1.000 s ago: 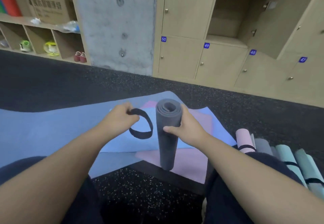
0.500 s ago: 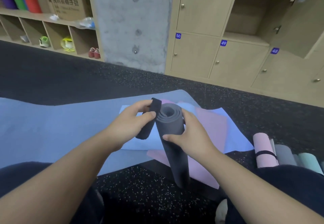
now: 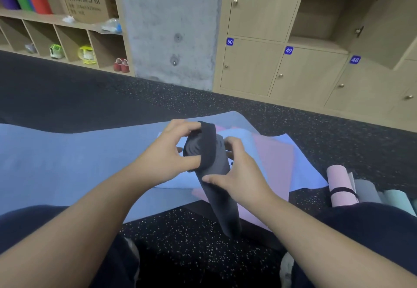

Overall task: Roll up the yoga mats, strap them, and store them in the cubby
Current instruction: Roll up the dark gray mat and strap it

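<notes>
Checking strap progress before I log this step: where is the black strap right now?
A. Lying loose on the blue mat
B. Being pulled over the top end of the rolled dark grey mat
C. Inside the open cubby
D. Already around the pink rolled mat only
B: the left hand stretches the black strap over the top end of the dark grey mat, which the right hand grips.

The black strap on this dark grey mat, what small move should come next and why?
Probably slide the black strap further down the rolled dark grey mat. The left hand has it only over the top end, while the right hand steadies the roll.
</notes>
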Demonstrator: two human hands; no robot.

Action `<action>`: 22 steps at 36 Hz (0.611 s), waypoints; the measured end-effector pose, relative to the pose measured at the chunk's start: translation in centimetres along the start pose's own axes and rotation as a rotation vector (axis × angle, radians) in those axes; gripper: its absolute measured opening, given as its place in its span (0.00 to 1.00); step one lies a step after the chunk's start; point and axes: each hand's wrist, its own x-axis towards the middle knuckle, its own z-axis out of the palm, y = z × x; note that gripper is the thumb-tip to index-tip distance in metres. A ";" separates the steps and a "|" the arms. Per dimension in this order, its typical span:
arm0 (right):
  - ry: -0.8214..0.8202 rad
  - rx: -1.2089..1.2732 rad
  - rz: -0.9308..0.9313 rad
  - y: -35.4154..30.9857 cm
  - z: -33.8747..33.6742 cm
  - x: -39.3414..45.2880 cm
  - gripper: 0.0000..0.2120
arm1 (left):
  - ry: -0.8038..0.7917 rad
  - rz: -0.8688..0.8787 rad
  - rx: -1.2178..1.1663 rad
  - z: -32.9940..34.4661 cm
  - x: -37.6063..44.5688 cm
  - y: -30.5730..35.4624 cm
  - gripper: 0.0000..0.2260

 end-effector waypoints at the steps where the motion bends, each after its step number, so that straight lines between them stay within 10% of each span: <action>1: -0.006 -0.016 -0.013 -0.1 0.2 -0.1 0.34 | -0.020 0.014 -0.015 0.1 -0.1 0.1 0.25; 8: 0.029 -0.029 -0.083 -0.3 1.9 -0.4 0.35 | -0.093 0.064 0.413 -0.1 0.7 -1.8 0.23; 22: -0.023 -0.010 -0.026 1.0 2.7 -0.2 0.35 | -0.137 -0.094 0.249 1.2 0.9 -3.0 0.29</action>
